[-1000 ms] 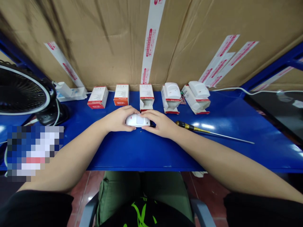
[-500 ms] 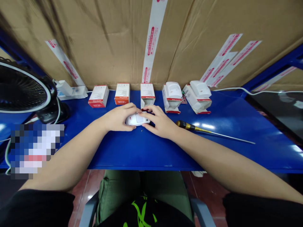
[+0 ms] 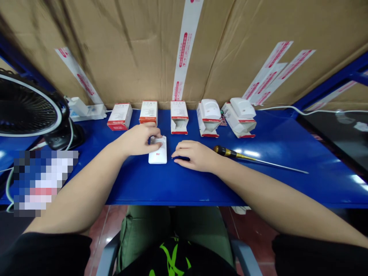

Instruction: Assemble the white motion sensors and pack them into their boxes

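blue desk [image 3: 184,188] bears the white device [image 3: 158,156], long axis front to back, its far end under the nearer left hand [image 3: 138,138], fingers curled, grip unclear, the right hand [image 3: 195,156] just rightward, fingers parted.

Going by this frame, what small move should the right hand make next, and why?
Probably the right hand should pinch the tiny speck on the blue table: it is right beside that speck, thumb and fingers parted, while the left hand is at the white device. The speck is too small to identify.
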{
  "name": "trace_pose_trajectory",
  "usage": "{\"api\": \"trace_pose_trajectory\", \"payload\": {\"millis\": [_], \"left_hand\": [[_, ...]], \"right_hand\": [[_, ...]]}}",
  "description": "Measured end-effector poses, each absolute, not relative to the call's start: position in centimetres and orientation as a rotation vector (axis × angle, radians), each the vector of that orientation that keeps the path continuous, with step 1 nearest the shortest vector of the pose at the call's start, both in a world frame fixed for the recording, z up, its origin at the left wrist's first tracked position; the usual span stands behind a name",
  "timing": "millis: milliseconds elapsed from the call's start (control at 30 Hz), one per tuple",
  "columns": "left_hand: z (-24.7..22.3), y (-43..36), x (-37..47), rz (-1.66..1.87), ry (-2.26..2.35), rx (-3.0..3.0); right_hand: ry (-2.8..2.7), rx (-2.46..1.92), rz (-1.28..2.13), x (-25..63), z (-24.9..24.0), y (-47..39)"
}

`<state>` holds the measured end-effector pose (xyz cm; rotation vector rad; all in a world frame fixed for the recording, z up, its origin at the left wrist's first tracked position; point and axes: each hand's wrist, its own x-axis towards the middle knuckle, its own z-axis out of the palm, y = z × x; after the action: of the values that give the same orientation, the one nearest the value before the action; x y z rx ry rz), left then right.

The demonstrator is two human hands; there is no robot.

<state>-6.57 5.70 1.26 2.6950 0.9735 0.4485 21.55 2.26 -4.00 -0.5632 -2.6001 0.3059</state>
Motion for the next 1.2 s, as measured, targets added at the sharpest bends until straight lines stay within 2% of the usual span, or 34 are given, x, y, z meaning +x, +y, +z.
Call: {"api": "trace_pose_trajectory", "payload": {"millis": [267,467,667,933,1067,1200], "left_hand": [[2.2,5.1,-6.3,0.396,1.327,2.689],[2.2,5.3,-6.9,0.346,0.693,2.535],[1.3,4.9,-6.0,-0.004,0.777,2.560],[0.8,5.0,-5.3,0.487,0.562,2.383],[0.4,4.7,-4.5,0.632,0.473,2.427],[0.4,4.4,-4.0,0.626,0.421,2.428]], "right_hand": [[-2.625,-0.617,0.327,20.6,-4.0,2.2],[-2.658,-0.658,0.318,20.2,-3.8,1.9],[-2.463,-0.765,0.523,20.7,-3.0,1.8],[-1.817,-0.839,1.314,21.5,-2.0,1.5],[-1.744,-0.715,1.407,21.3,-1.7,1.1],[-1.716,-0.713,1.416,20.9,-1.5,0.5]]}}
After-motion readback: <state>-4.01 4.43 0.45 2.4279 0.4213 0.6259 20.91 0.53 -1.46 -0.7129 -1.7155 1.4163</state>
